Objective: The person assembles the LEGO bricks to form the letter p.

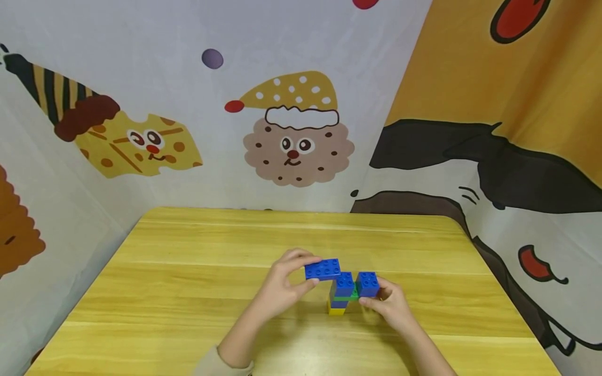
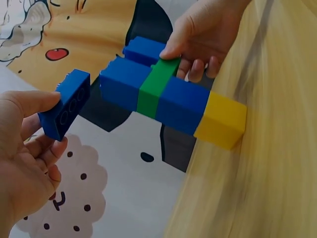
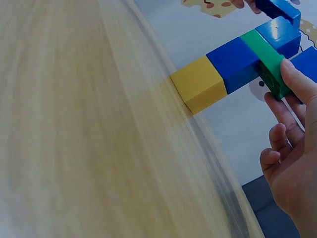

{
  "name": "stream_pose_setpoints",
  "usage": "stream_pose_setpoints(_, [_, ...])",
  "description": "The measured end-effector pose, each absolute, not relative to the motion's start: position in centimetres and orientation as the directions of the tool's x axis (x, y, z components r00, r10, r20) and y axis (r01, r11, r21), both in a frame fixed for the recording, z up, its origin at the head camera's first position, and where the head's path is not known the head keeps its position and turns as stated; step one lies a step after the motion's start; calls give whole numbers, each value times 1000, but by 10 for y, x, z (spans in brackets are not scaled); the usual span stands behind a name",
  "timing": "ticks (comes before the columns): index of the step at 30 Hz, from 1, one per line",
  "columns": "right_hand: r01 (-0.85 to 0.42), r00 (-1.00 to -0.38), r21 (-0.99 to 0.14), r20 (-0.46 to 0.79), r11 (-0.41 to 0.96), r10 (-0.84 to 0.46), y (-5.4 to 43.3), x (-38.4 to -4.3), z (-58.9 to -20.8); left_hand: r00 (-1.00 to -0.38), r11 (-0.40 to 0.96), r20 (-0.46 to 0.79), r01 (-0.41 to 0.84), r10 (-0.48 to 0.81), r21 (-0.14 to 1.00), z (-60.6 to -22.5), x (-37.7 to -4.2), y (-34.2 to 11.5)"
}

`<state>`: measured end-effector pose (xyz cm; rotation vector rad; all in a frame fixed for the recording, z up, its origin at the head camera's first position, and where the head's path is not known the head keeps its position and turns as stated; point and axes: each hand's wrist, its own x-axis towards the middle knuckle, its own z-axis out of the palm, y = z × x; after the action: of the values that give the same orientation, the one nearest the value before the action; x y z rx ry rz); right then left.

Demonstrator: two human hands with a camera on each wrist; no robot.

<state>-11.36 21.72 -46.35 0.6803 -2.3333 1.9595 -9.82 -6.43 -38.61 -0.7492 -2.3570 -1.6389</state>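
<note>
My left hand (image 1: 277,290) pinches a flat blue toy brick (image 1: 322,269), thumb in front and fingers behind. Its studs face up, and in the left wrist view its hollow underside shows. The held brick sits just left of the tower's top; the left wrist view shows a gap between them. The tower has a yellow brick (image 3: 199,84) at the bottom, a blue brick (image 3: 237,64) above, then a green brick (image 2: 158,87) jutting right. Two blue bricks, one left (image 1: 344,284) and one right (image 1: 367,284), stand on the green one. My right hand (image 1: 392,305) grips the jutting end.
The tower stands on a wooden table (image 1: 188,261) with light grain. Behind the table hangs a cloth (image 1: 291,42) printed with cartoon figures. A beige sleeve (image 1: 223,363) covers part of the left forearm.
</note>
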Motion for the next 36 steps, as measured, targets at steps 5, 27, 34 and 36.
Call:
stream_pose_setpoints(5, [-336,-905,-935,287,114,-314,217,-113,-463,-855,268,413,497,313,825,-383,-98,-56])
stream_pose_setpoints(27, [-349,-904,-930,302,114,-301,216,-115,-464,-847,219,405,492,345,843,-388,-107,-27])
stream_pose_setpoints(34, [-372,-891,-923,325,98,-316,217,-115,-464,-850,224,389,482,356,847,-389,-108,-19])
stream_pose_setpoints(36, [-377,-887,-922,330,94,-323,217,-115,-464,-848,225,393,486,356,844,-390,-108,-18])
